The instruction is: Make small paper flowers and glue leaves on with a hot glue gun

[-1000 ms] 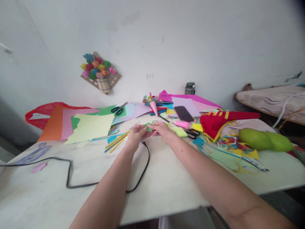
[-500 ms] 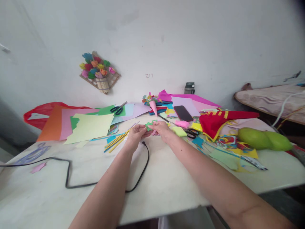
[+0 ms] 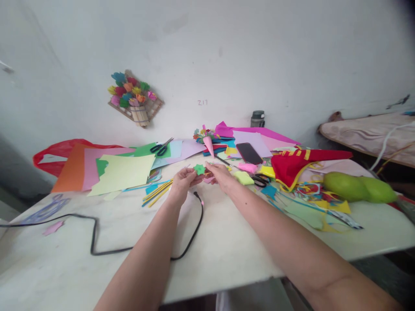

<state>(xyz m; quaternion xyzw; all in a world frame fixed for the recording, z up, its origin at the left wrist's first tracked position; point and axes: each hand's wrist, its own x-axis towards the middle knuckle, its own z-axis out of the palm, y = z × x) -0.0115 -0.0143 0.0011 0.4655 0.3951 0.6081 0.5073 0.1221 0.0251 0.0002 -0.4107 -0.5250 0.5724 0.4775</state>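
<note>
Head view: one green cutout (image 3: 199,169) sat between the hands, its edge pinched in the closed thumb and fingers of the left hand (image 3: 184,180); the right hand (image 3: 219,173) curled just beside it — its grip could not be told; the cutting looked done, any fixing not yet; one filled pink cone (image 3: 208,145) lay beyond both; two pairs of scissors showed — open scissors (image 3: 161,148) beyond the left hand, black scissors (image 3: 260,180) right of the right hand.
</note>
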